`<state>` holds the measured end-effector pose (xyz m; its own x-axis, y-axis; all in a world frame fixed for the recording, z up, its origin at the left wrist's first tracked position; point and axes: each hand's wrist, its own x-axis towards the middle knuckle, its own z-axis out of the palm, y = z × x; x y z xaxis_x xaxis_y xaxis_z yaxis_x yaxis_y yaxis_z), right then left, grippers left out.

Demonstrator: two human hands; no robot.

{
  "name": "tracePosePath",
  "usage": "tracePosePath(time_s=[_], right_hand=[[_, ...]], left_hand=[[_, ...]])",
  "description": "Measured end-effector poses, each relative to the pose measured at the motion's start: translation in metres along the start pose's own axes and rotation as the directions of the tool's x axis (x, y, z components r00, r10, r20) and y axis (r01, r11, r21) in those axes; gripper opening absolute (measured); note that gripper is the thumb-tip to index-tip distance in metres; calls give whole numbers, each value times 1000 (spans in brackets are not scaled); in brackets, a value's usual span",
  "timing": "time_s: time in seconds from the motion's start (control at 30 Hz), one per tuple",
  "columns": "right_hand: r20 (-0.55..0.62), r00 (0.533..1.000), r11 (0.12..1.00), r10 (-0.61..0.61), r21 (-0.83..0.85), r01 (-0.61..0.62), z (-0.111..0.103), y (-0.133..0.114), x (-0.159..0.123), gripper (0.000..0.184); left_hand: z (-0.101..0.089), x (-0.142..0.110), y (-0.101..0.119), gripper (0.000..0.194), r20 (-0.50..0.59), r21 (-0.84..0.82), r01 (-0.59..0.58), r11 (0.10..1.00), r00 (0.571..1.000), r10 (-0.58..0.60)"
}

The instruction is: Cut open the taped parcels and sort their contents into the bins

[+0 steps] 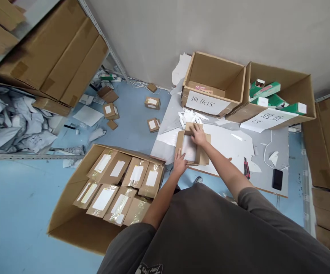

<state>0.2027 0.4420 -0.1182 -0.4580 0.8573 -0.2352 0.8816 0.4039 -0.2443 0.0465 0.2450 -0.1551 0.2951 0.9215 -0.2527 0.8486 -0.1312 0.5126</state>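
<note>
A small open cardboard box point(203, 155) rests at the near edge of the table with its flaps folded outward. White paper or a white item point(189, 147) shows inside it. My left hand point(180, 163) grips the box's near left corner, fingers over the edge of the side flap. At the far side, my right hand point(198, 135) is bent over the back flap, its fingertips on the cardboard. Just behind the box lies a heap of white crumpled strips point(192, 117). To the right, a red and black box cutter point(246, 168) lies on the table.
Two large cartons with handwritten signs, one left point(233, 85) and one right point(310, 91), stand at the table's back; the right holds green boxes point(269, 90). A phone point(277, 179) lies right. A big carton point(65, 213) of taped parcels stands left. Small boxes point(153, 102) litter the floor.
</note>
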Motion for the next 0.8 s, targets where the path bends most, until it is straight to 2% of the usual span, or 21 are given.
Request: tracePosePath(time_s=[0.13,0.23,0.33,0.43,0.5,0.57,0.63,0.73,0.8], right_hand=[[140,990,1000,25,2,-25,13,8,24,73],[127,992,1000,23,5,-24,16,9,23,78],[21,1000,1000,-16,-11,16,6,5,3,80],[-108,993,999,-48,-10,47,-3,-1,-31,67],[-124,991,998,-57,21,60,-3,-5,-52,59],[-19,994,992,-107,61,108,4,-6,-66,54],[172,971,985,-169,74,158,14,-8,-71,57],[426,887,981,-176,-2,195,35,-16,-62,82],[512,849,976,-131,-83,201,52,-25,-53,103]], left_hand=[[6,-3,-3,21,-18,-20,7,1000,1000,-7],[8,-3,-3,20,-20,-34,34,999,999,-34],[8,-2,-1,19,-25,-40,51,998,998,-52],[8,0,2,15,-53,-44,54,998,997,-56],[8,0,3,14,-69,-60,49,997,996,-53],[8,-1,3,16,-87,-83,39,996,995,-47],[8,-3,3,20,-109,-104,23,994,993,-34],[11,-8,1,24,-131,-118,-1,993,991,-14],[13,-9,0,23,-133,-121,-4,993,991,-12]])
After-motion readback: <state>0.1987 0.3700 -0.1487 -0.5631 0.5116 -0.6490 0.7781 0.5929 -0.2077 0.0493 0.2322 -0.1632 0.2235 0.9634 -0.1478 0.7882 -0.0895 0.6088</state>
